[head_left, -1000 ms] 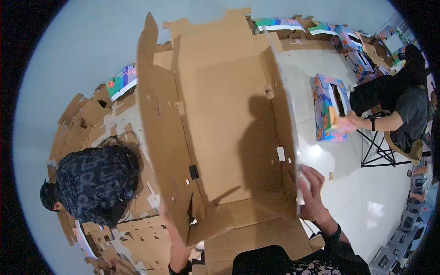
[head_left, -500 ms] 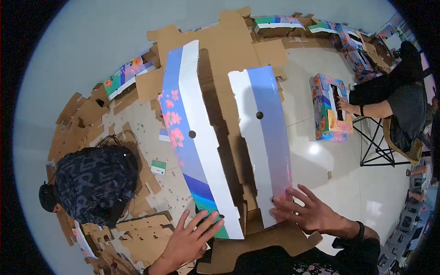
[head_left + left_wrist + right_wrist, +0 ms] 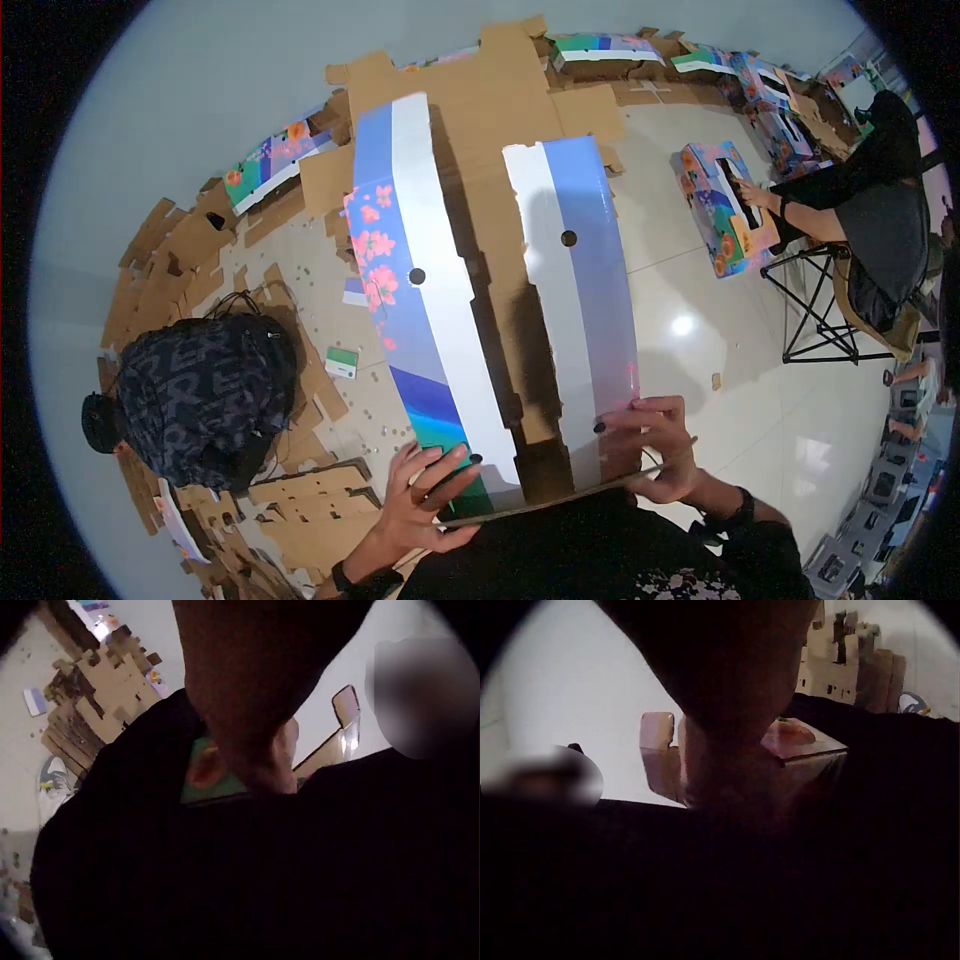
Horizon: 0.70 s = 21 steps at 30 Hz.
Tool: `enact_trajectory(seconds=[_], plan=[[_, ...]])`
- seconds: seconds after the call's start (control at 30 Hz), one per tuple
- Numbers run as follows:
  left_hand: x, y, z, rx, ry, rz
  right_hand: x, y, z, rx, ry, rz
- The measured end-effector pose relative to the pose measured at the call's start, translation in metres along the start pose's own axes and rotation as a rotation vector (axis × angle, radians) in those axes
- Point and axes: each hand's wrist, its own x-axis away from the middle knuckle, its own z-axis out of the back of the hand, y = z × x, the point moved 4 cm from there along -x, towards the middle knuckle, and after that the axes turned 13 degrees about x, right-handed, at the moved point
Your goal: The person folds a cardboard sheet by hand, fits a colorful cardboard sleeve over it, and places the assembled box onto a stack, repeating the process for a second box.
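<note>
Glossy tiled floor point(image 3: 770, 410), loose cardboard point(image 3: 315, 515) strewn on our left. Left hand point(image 3: 422, 503) pinches one near corner of the carton point(image 3: 440, 300), fingers over green print, thumb outside; right hand point(image 3: 664, 455) grips the opposite corner likewise (wrist views too dark for us to confirm). Before us the carton points away from the black shirt point(image 3: 510, 562), its two long panels point(image 3: 595, 320) folded in, a gap between. Near end flap point(image 3: 545, 504) shows almost edge-on; far flap point(image 3: 450, 110) lies spread outward. We judge the step as closing the near end; the next move calls for even pressure, panels level, flap brought over squarely. Further right, a seated person point(image 3: 870, 225) handles another printed carton point(image 3: 712, 218).
</note>
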Motion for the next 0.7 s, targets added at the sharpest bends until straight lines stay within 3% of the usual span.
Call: enact_trajectory(seconds=[0.07, 0.13, 0.17, 0.27, 0.3, 0.4, 0.7], plan=[[0.012, -0.021, -0.023, 0.59, 0.263, 0.102, 0.008, 0.012, -0.014, -0.221, 0.23, -0.192], [0.015, -0.027, -0.029, 0.571, 0.501, 0.084, 0.011, 0.008, -0.04, -0.417, 0.535, -0.413], [0.012, -0.026, -0.035, 0.54, 0.627, 0.087, 0.006, 0.006, -0.043, -0.449, 0.507, -0.509], [-0.01, -0.014, -0.046, 0.564, 0.978, 0.143, -0.002, 0.002, -0.046, -0.403, 0.519, -0.506], [-0.012, -0.014, -0.044, 0.493, 0.85, 0.144, -0.007, -0.002, -0.041, -0.344, 0.502, -0.461], [-0.014, -0.013, -0.044, 0.512, 0.736, 0.187, -0.011, -0.005, -0.03, -0.038, 0.342, -0.396], [-0.015, -0.011, -0.035, 0.517, 0.651, 0.281, -0.012, -0.005, -0.028, -0.144, 0.301, -0.475]])
